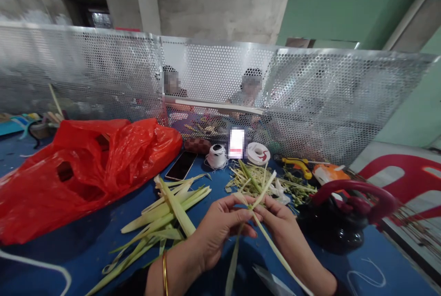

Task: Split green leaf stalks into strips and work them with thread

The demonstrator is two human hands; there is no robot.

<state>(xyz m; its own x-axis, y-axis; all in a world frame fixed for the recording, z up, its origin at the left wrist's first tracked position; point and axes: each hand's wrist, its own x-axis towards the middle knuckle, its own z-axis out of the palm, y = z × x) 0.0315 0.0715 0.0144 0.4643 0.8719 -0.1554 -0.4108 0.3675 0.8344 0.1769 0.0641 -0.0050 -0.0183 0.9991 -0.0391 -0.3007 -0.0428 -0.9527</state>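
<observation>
My left hand (pixel 225 222) and my right hand (pixel 277 222) meet over the table, fingertips pinched close together on pale green husk strips (pixel 272 236). The strips cross between my fingers; long ends hang toward me and a shorter end points up and away. A gold bangle sits on my left wrist. Left of my left hand lies a loose pile of wider husks (pixel 172 208), which look like corn husks. Just beyond my fingertips is a heap of thin cut pieces (pixel 246 176). How the strips join is partly hidden by my fingers.
A red plastic bag (pixel 113 172) covers the left side. At the back stand a phone (pixel 182 165), a white thread spool (pixel 217 156), a lit screen (pixel 236 143) and a white reel (pixel 258 153). A dark kettle (pixel 334 227) is at right. Behind a perforated metal screen (pixel 213 68) sit two people.
</observation>
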